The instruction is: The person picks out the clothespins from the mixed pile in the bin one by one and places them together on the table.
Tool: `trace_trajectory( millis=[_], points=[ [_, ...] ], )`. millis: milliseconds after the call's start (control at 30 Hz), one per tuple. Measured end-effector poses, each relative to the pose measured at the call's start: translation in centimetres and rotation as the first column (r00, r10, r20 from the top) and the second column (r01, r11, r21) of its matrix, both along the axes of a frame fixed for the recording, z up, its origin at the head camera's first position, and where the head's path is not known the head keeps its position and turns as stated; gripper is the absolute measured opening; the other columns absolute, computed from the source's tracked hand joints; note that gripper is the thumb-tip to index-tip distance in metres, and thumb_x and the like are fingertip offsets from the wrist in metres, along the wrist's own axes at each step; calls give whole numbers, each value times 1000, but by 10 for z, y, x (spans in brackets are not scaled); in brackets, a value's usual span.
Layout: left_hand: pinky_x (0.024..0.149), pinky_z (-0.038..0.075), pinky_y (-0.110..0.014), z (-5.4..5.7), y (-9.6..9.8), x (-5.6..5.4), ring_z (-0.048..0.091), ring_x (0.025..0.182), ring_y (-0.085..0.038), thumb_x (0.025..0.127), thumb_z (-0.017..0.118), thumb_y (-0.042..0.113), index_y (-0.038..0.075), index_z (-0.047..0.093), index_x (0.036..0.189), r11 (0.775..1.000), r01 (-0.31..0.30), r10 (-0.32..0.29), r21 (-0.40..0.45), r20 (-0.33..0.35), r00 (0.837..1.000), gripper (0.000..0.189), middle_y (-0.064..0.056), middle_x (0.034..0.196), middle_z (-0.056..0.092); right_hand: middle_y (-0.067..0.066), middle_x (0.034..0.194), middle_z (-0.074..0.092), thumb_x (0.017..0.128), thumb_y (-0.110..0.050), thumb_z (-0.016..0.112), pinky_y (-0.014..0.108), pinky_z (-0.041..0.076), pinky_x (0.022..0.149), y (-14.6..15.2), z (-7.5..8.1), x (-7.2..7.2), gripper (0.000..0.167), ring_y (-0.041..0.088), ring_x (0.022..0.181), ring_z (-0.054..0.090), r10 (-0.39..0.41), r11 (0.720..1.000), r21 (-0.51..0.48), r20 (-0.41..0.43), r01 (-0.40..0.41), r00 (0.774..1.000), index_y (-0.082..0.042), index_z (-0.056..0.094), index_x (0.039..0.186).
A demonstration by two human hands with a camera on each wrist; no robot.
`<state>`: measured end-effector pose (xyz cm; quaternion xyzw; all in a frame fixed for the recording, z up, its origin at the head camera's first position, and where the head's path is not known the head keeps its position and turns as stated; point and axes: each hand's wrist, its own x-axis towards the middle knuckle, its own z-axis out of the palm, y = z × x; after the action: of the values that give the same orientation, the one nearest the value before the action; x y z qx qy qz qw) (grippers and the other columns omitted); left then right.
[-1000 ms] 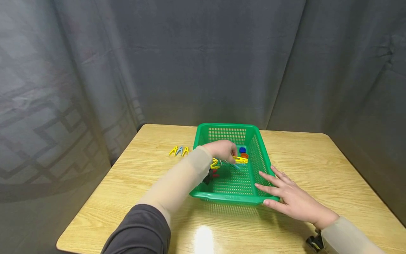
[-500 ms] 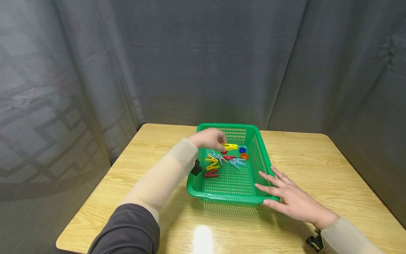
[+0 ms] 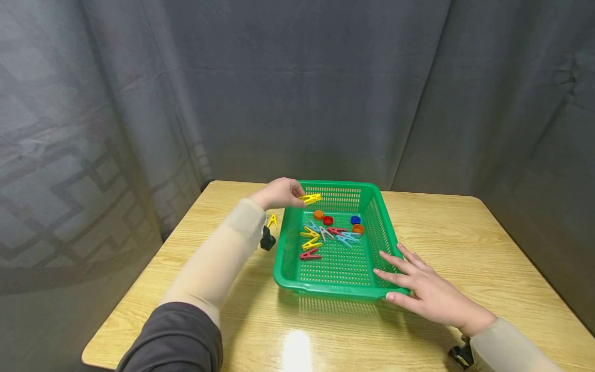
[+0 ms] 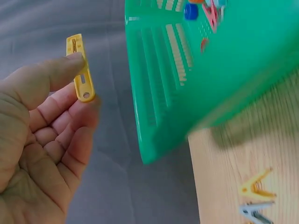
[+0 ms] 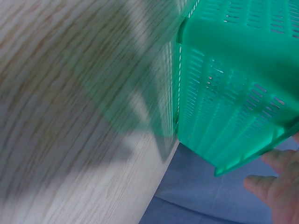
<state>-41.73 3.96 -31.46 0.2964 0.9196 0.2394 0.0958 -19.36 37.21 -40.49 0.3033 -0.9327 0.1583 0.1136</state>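
Observation:
Between thumb and fingers my left hand [image 3: 280, 193] pinches a yellow clothespin [image 3: 310, 198], held up above the left rim of the green basket [image 3: 332, 290]. The left wrist view shows the same yellow clothespin [image 4: 80, 70] upright by the thumb. My right hand [image 3: 425, 292] lies with spread, straight fingers on the basket's near right corner. Inside the basket are several clothespins, among them a red clothespin [image 3: 310, 254], a white clothespin [image 3: 325, 233] and a yellow clothespin [image 3: 312, 243]. Bottle caps lie there too: a blue cap [image 3: 355, 220], a red cap [image 3: 327, 220] and two orange ones.
On the wooden table [image 3: 465, 248], left of the basket, lies a yellow clothespin [image 3: 272, 221]; the left wrist view shows a light blue clothespin [image 4: 256, 212] beside it. A grey curtain [image 3: 297, 93] hangs behind the table.
My left hand has lifted the yellow clothespin from inside the basket and carried it leftward to the left rim. The right hand has stayed in place.

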Motion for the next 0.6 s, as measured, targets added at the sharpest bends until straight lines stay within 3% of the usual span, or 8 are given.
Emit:
trace_trajectory(
  millis=[333,600],
  points=[
    [84,48,-40,-12,-48,-13,59,94,-23,86,73,23,7,66,109,976,-188,185,115,33,982,29,-7,105,64,5,151,38,90,-36,67,22,-4,111,-1,-1,0,44,41,142,17,7,1000,5,-21,-7,1000,-23,61,131],
    [84,47,-42,-36,-81,-21,59,94,-25,88,70,24,6,64,107,950,-304,299,74,75,951,27,-10,106,63,5,150,39,91,-35,66,20,-5,110,-1,0,2,43,40,143,16,17,1000,7,-42,-17,999,-25,60,132]
  ],
)
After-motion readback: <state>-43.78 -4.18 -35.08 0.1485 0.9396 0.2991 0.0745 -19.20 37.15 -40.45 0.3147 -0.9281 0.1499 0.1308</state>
